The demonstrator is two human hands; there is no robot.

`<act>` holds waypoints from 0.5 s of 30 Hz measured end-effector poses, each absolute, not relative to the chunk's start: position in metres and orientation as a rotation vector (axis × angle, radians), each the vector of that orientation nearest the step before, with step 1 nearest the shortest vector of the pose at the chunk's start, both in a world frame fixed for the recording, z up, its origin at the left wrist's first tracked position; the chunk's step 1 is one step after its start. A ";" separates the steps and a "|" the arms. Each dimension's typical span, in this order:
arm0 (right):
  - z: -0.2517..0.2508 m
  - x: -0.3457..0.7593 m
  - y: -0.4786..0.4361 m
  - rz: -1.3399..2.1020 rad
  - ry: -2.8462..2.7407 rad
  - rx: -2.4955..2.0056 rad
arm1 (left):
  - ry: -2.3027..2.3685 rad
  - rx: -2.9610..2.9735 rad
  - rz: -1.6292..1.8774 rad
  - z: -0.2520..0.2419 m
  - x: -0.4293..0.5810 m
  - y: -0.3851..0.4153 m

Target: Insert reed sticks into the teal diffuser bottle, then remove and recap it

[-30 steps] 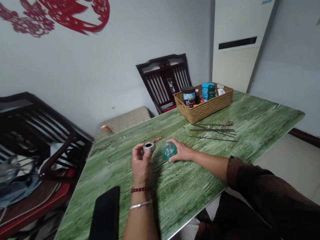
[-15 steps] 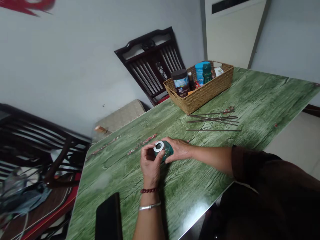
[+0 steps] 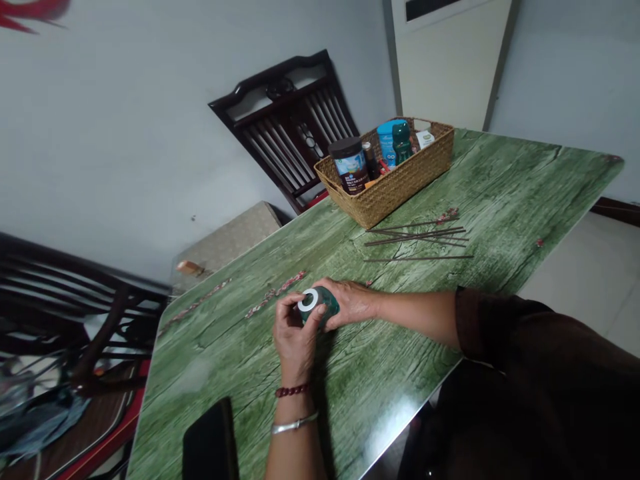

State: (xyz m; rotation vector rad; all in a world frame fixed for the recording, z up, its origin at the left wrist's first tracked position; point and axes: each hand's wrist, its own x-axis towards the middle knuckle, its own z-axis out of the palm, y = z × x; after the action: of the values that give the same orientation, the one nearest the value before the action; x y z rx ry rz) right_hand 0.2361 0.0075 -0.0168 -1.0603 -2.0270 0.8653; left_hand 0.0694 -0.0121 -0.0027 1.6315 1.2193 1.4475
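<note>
A small teal glass diffuser bottle point(image 3: 327, 304) with a silver-white ring collar point(image 3: 308, 300) round its dark opening is between my hands over the table. My left hand point(image 3: 294, 333), wearing a red bead bracelet and a silver bangle, grips the collar between thumb and fingers. From the other side, my right hand point(image 3: 351, 303) is wrapped round the glass body. The palms and fingers hide much of the bottle. Beyond my right hand, several thin dark brown reed sticks point(image 3: 417, 236) lie loosely crossed, with one apart from them.
The green wood-patterned table point(image 3: 240, 360) bears a woven basket point(image 3: 400, 193) of jars and bottles at the back. A black phone-like slab point(image 3: 207, 443) lies near my left forearm. Dark wooden chairs point(image 3: 295, 127) stand beyond the table's edge.
The whole view has shifted slightly, so everything sits a little further left. Both hands keep their hold on the bottle, whose collar faces slightly more toward me.
</note>
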 end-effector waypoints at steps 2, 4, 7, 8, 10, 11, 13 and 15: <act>-0.017 0.236 0.008 0.860 -2.030 -1.050 | 1.183 1.631 1.451 -0.003 0.068 -0.012; -0.018 0.237 0.008 0.854 -2.035 -1.050 | 1.160 1.624 1.482 -0.002 0.067 -0.013; -0.018 0.237 0.008 0.844 -2.044 -1.042 | 1.138 1.608 1.453 0.002 0.066 -0.018; -0.018 0.237 0.008 0.840 -2.043 -1.036 | 1.103 1.605 1.416 0.004 0.066 -0.019; -0.018 0.237 0.008 0.836 -2.034 -1.019 | 1.015 1.614 1.357 0.005 0.064 -0.020; -0.018 0.236 0.008 0.839 -2.028 -1.012 | 0.987 1.630 1.354 0.005 0.064 -0.019; -0.018 0.236 0.008 0.853 -2.020 -1.010 | 1.009 1.694 1.403 0.003 0.062 -0.016; -0.018 0.236 0.008 0.864 -2.022 -1.028 | 1.123 1.762 1.463 0.001 0.061 -0.014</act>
State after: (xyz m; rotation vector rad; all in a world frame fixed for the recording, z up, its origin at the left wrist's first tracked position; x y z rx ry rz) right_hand 0.2361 0.0080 -0.0179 -1.0279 -2.0223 0.8644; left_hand 0.0607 -0.0138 0.0010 1.7621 1.1234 1.4626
